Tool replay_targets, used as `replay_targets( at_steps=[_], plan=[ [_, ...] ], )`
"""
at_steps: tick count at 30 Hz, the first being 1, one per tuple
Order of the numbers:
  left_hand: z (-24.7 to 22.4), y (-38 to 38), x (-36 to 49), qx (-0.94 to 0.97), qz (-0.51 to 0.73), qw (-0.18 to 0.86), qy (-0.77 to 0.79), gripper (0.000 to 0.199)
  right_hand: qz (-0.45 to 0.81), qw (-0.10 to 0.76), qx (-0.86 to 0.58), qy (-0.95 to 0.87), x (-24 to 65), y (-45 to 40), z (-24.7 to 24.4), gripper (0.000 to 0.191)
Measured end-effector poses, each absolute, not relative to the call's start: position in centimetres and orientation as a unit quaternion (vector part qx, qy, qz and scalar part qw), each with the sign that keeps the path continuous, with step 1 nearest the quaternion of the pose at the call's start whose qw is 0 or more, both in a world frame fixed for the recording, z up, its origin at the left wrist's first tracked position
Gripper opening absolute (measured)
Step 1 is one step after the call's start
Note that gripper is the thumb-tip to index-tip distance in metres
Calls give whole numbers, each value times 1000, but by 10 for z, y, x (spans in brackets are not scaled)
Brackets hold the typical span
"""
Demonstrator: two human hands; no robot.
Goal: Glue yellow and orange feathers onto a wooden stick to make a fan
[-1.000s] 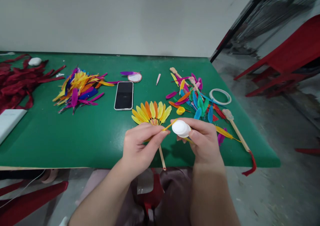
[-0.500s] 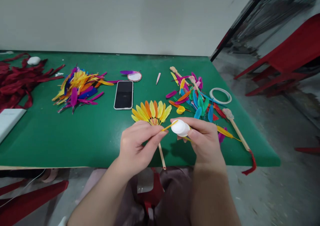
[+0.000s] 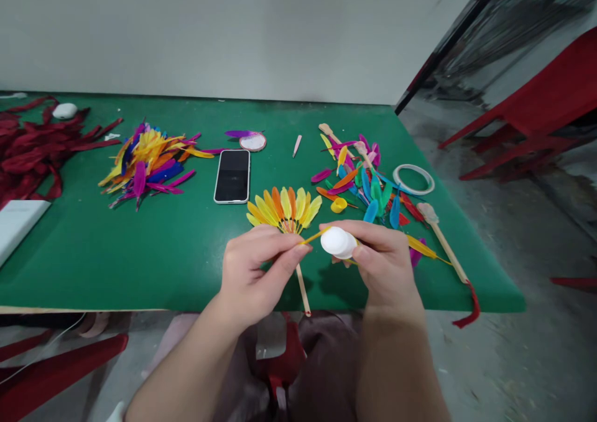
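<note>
Green table (image 3: 186,248) is carrying a multicolored feather pile (image 3: 153,167) beside the phone (image 3: 232,176). Left hand (image 3: 261,273) is pinching a thin yellow strip (image 3: 317,235) above the feather fan (image 3: 284,207); right hand (image 3: 385,260) is gripping a white-ended cylinder (image 3: 338,243), strip tip at its end.

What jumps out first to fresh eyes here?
The yellow-and-orange feather fan, front and centre on the green table, just beyond the hands. Next, two bright feather piles: one left of the phone, the other right of the fan.
</note>
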State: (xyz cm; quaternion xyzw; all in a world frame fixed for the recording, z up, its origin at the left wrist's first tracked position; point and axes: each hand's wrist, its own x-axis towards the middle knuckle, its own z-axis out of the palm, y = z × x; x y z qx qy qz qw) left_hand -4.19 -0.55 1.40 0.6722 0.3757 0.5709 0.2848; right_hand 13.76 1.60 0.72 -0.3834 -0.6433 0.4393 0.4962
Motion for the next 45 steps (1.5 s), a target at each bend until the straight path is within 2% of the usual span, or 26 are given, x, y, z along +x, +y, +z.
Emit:
replay_targets(
  at_steps=[5, 10, 16, 24, 37, 45],
  plan=[
    [14, -5, -46, 696, 562, 262, 362, 10, 435, 493, -382, -650, 138, 16, 9, 21],
    [15, -3, -51, 734, 562, 197, 327, 8, 434, 484, -382, -657, 138, 16, 8, 21],
    [14, -3, -52, 709, 590, 145, 357, 9, 429, 484, -367, -669, 138, 16, 10, 23],
    [15, -3, -50, 729, 567, 156, 351, 8, 421, 475, -368, -679, 138, 17, 10, 27],
    [15, -3, -52, 740, 560, 164, 336, 9, 442, 472, -368, -668, 137, 17, 10, 22],
    [9, -3, -47, 672, 601, 219, 372, 10, 475, 491, -395, -614, 136, 16, 9, 24]
  ],
)
